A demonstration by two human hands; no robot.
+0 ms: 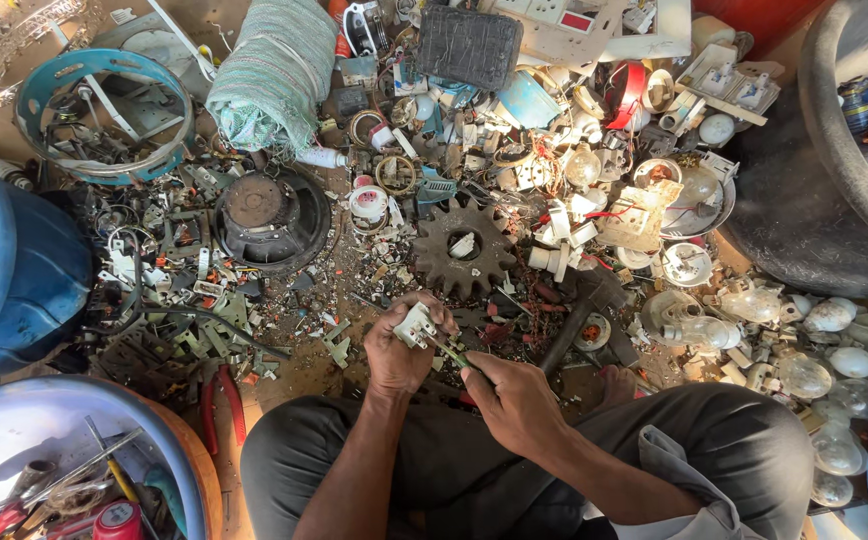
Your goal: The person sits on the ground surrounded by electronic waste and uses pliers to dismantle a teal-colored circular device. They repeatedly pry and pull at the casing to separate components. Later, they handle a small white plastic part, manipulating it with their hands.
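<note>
I sit on the ground amid heaps of electrical scrap. My left hand [401, 350] grips a small white plastic electrical part [415, 325], held up in front of me. My right hand [516, 400] is closed around the handle of a green-tipped screwdriver [451, 354], whose tip points into the white part. Both hands hover just above my dark-trousered knees, near a rusty toothed gear [464, 248] lying on the ground.
A black speaker cone [271, 218], a hammer [582, 308], red-handled pliers [224, 400] and several glass bulbs [814, 360] lie around. Blue tubs stand at left [24, 270] and bottom left [169, 440]; a large dark basin [834, 140] is at right.
</note>
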